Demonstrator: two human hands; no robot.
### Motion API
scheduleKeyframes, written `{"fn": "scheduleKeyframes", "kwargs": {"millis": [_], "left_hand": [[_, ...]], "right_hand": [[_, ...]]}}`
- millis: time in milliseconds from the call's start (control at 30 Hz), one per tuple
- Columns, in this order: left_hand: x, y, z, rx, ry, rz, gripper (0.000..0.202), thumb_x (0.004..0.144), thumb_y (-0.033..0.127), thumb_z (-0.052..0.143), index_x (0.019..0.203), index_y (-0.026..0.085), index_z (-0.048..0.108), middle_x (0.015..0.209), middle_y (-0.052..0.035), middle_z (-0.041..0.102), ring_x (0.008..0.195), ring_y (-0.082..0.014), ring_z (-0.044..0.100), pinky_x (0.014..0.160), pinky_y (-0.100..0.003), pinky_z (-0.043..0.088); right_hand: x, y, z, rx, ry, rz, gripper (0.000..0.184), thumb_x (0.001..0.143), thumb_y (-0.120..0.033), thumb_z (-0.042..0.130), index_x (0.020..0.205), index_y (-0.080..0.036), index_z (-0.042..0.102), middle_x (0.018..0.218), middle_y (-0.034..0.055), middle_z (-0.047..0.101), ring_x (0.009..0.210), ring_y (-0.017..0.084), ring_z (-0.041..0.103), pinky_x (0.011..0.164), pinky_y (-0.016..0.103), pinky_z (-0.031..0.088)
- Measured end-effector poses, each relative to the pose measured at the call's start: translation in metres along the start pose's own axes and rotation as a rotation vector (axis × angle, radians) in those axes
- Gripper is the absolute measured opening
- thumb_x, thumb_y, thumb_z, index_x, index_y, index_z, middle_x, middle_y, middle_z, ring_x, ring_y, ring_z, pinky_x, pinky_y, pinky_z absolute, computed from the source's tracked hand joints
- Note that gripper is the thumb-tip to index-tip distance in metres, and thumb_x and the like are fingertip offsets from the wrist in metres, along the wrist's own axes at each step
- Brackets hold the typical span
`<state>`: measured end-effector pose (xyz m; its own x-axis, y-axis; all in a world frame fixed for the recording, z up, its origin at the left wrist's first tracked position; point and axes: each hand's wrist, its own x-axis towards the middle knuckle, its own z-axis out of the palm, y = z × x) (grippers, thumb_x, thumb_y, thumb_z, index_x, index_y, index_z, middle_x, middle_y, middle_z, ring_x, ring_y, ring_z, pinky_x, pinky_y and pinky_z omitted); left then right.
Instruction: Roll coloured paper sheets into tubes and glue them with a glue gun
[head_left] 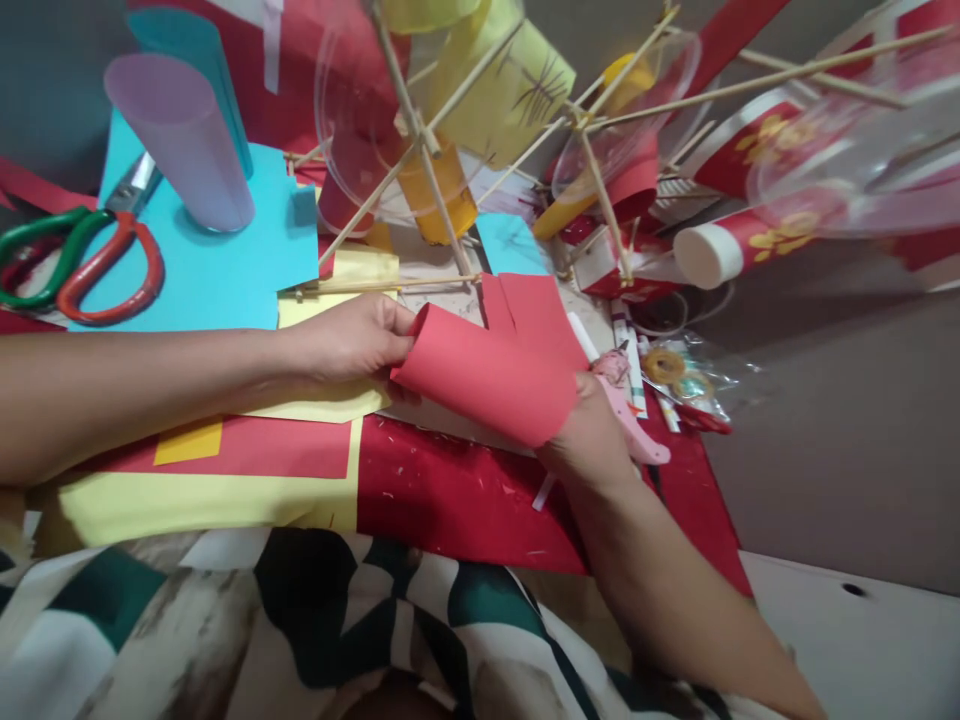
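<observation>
A red paper tube [487, 375] lies slanted between my two hands above the table. My left hand [367, 345] pinches its left end, thumb near the rim and fingers partly hidden behind the paper. At the lower right end, my right hand [592, 430] is closed around the tube, most of its fingers out of sight behind it. Just beyond the tube rests a flat piece of red paper [544, 310]. Yellow paper [322, 400] lies under my left hand, and a pink tool [634, 425] sits beside my right hand.
Scissors with green and red handles [135, 270] and a purple paper tube [187, 150] rest on blue paper [262, 290] at left. A stick frame [427, 140] with clear plastic discs rises behind. Paper cups [742, 140] stand at right, near a bag of tape rolls [682, 375].
</observation>
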<state>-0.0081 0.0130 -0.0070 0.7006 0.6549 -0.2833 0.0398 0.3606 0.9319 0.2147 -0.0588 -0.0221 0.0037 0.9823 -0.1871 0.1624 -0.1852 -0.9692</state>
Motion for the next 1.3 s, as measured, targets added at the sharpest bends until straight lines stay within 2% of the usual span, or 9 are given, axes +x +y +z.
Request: {"fn": "scheduleKeyframes", "kwargs": {"millis": [167, 300, 433, 600, 700, 833, 1000, 1167, 1300], "left_hand": [[-0.002, 0.011, -0.004, 0.15, 0.058, -0.027, 0.003, 0.059, 0.015, 0.073, 0.059, 0.013, 0.071, 0.055, -0.0034, 0.07, 0.048, -0.0121, 0.062, 0.051, -0.022, 0.052], [-0.005, 0.03, -0.01, 0.257, 0.111, -0.02, 0.007, 0.059, 0.017, 0.075, 0.064, 0.013, 0.073, 0.055, -0.0038, 0.069, 0.044, -0.0114, 0.06, 0.045, -0.02, 0.048], [-0.009, 0.059, -0.01, 0.471, 0.139, -0.022, 0.003, 0.065, 0.013, 0.072, 0.062, 0.014, 0.071, 0.05, -0.0028, 0.064, 0.042, -0.01, 0.056, 0.044, -0.02, 0.044], [-0.004, 0.083, 0.0, 0.803, 0.175, -0.091, 0.014, 0.068, 0.013, 0.068, 0.08, 0.015, 0.076, 0.053, -0.0043, 0.065, 0.043, -0.0127, 0.055, 0.043, -0.023, 0.037], [0.004, 0.088, 0.007, 0.975, 0.127, -0.109, 0.017, 0.068, 0.014, 0.066, 0.08, 0.016, 0.076, 0.049, -0.0026, 0.063, 0.041, -0.0132, 0.053, 0.043, -0.023, 0.033], [0.013, 0.09, 0.018, 1.088, 0.077, -0.119, 0.007, 0.066, 0.013, 0.064, 0.065, 0.018, 0.069, 0.043, -0.0011, 0.058, 0.037, -0.0132, 0.051, 0.041, -0.023, 0.03], [0.017, 0.092, 0.027, 1.13, 0.089, -0.165, 0.009, 0.066, 0.012, 0.064, 0.06, 0.018, 0.065, 0.041, -0.0019, 0.058, 0.034, -0.0133, 0.049, 0.037, -0.023, 0.028], [0.019, 0.092, 0.027, 1.103, 0.029, -0.126, 0.01, 0.066, 0.009, 0.064, 0.061, 0.017, 0.067, 0.041, -0.001, 0.059, 0.031, -0.0108, 0.048, 0.035, -0.022, 0.027], [0.016, 0.095, 0.029, 1.088, 0.066, -0.122, 0.01, 0.066, 0.007, 0.067, 0.065, 0.016, 0.07, 0.043, -0.0017, 0.058, 0.033, -0.012, 0.049, 0.037, -0.023, 0.028]], "right_hand": [[-0.003, -0.01, 0.004, 0.085, -0.084, 0.059, 0.03, 0.062, -0.025, 0.078, 0.041, -0.019, 0.057, 0.04, -0.0024, 0.053, 0.039, 0.006, 0.043, 0.042, 0.02, 0.033], [0.006, -0.01, 0.001, 0.147, -0.121, 0.077, 0.015, 0.064, -0.028, 0.077, 0.058, -0.018, 0.068, 0.042, -0.0025, 0.056, 0.036, 0.006, 0.045, 0.038, 0.019, 0.031], [0.014, -0.01, -0.004, 0.234, 0.024, -0.007, 0.019, 0.066, -0.029, 0.076, 0.081, -0.018, 0.072, 0.059, -0.0016, 0.066, 0.044, 0.008, 0.052, 0.04, 0.02, 0.038], [0.013, -0.014, -0.007, 0.189, 0.142, -0.119, 0.013, 0.072, -0.024, 0.069, 0.083, -0.017, 0.073, 0.073, -0.0002, 0.069, 0.048, 0.006, 0.049, 0.044, 0.022, 0.039], [0.011, -0.016, -0.007, 0.14, 0.167, -0.167, 0.013, 0.074, -0.023, 0.066, 0.083, -0.017, 0.073, 0.074, 0.0005, 0.07, 0.053, 0.007, 0.052, 0.049, 0.023, 0.041], [0.008, -0.019, -0.007, 0.114, 0.17, -0.185, 0.014, 0.075, -0.022, 0.064, 0.083, -0.016, 0.073, 0.072, 0.0006, 0.069, 0.055, 0.008, 0.051, 0.051, 0.024, 0.04], [0.005, -0.019, -0.007, 0.076, 0.166, -0.224, 0.014, 0.075, -0.022, 0.064, 0.083, -0.017, 0.074, 0.077, 0.0025, 0.072, 0.064, 0.011, 0.056, 0.062, 0.027, 0.046], [0.005, -0.016, -0.007, 0.086, 0.15, -0.291, 0.015, 0.076, -0.023, 0.065, 0.085, -0.017, 0.074, 0.084, 0.0032, 0.074, 0.073, 0.014, 0.062, 0.071, 0.029, 0.05], [0.006, -0.014, -0.006, 0.092, 0.155, -0.315, 0.016, 0.077, -0.024, 0.066, 0.089, -0.018, 0.074, 0.086, 0.0033, 0.074, 0.076, 0.015, 0.064, 0.074, 0.031, 0.051]]}}
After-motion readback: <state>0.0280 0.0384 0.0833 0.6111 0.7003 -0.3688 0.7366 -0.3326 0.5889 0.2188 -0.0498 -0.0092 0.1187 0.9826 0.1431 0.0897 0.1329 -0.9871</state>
